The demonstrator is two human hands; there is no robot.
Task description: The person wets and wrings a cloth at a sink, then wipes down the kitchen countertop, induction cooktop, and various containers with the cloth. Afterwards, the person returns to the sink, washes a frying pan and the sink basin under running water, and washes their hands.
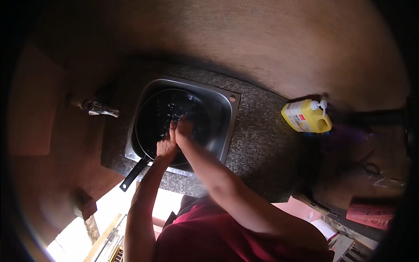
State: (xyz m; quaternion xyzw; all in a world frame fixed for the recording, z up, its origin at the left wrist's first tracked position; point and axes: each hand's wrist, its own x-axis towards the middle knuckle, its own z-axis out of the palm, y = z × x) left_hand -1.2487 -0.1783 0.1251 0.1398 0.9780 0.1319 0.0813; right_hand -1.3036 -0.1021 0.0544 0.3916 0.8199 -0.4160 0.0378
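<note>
A round black frying pan [150,109] sits in the metal sink [222,113], its black handle [134,174] sticking out over the front left edge. Bright glints, like water or suds, show on its dark inside. Over the pan, my left hand [167,145] has its fingers stretched out and lies against my right hand. My right hand [183,128] is smeared by motion above the middle of the pan. Its fingers cannot be made out, nor can anything it may hold.
Left of the sink is a metal faucet [101,109]. A yellow pump bottle [306,117] stands on the right of the speckled stone counter [257,131]. Scissors [372,168] and a pink printed packet [370,215] lie farther right. A brown wall rises behind.
</note>
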